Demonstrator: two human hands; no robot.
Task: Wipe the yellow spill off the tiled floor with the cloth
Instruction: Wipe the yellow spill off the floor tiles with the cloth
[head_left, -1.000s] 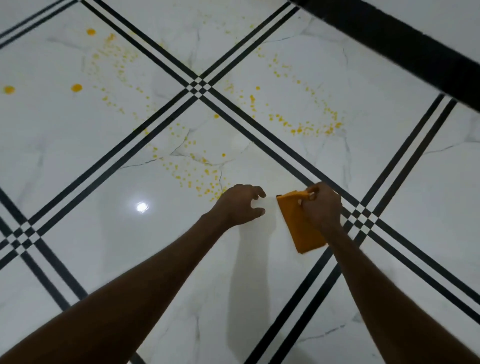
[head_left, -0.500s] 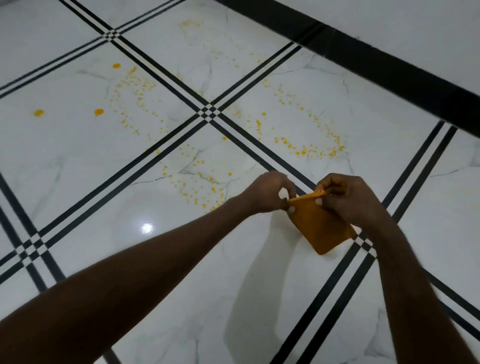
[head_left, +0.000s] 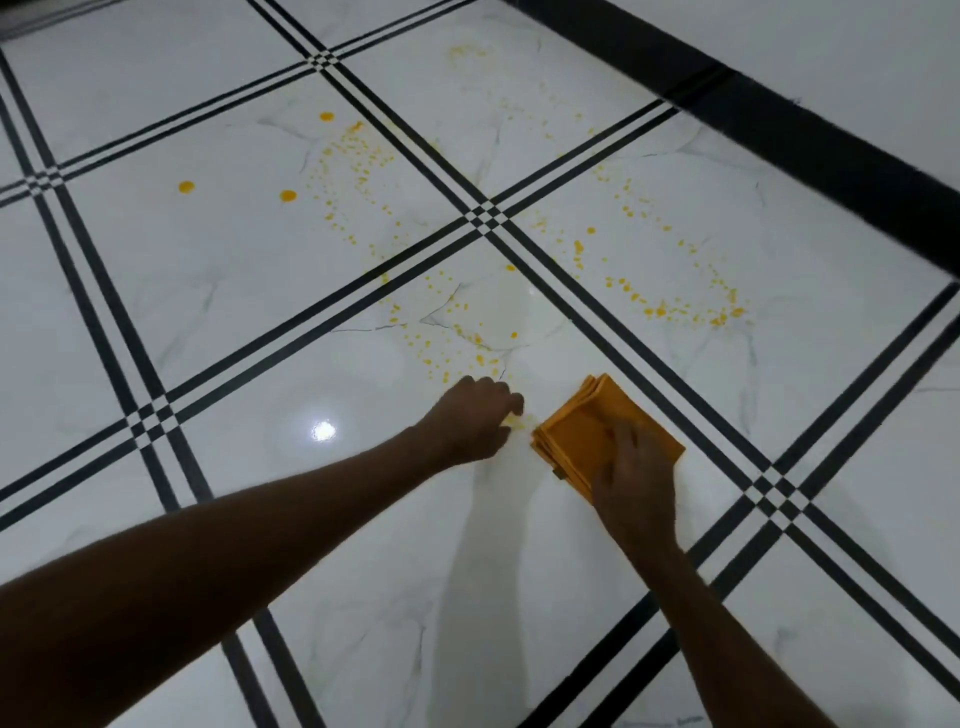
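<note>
A folded orange cloth (head_left: 587, 431) lies flat on the white marble tiled floor (head_left: 363, 519). My right hand (head_left: 631, 486) presses down on its near half, fingers spread. My left hand (head_left: 475, 421) rests on the bare tile just left of the cloth, fingers curled, holding nothing. The yellow spill (head_left: 457, 338) is a scatter of small drops starting right beyond my left hand. More drops form a curved trail (head_left: 675, 306) on the tile to the right, and others lie far left (head_left: 348, 171).
Double black stripes (head_left: 483, 218) cross the floor in a grid. A wide black band (head_left: 810, 140) runs along the far right. A bright light reflection (head_left: 323, 430) shows on the tile left of my left hand.
The cloth was held up between both hands; now it lies flat on the floor under my right hand. My left hand has let go and dropped to the tile beside it.
</note>
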